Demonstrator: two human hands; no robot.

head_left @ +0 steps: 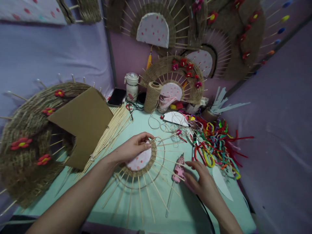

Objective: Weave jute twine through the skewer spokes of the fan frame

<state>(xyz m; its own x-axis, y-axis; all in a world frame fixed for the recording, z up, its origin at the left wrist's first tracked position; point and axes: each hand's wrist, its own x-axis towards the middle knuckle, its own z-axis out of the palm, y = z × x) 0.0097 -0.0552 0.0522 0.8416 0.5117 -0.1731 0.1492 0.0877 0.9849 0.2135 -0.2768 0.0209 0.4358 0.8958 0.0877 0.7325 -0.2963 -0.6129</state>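
My left hand (137, 146) grips the upper rim of a small woven fan piece (153, 152), thumb on its spotted white fabric centre (140, 161) and fingers curled behind the edge. Thin wooden sticks (140, 195) radiate from the woven band, crossed by a loose ring of twine (163, 162). My right hand (198, 177) hovers at the right, thumb and index finger apart, close to the stick tips. Beside those fingers lies a pink glue gun (179, 169) with a clear glue stick (169, 200) sticking out of its rear end.
Cut brown cardboard (85, 123) leans on a large woven fan (21, 162) at left, near bundled sticks (109, 133). A twine spool (152, 97), a bottle (132, 87) and a phone (117, 97) stand behind. Scissors (201, 154) and colourful pipe cleaners (223, 139) crowd the right.
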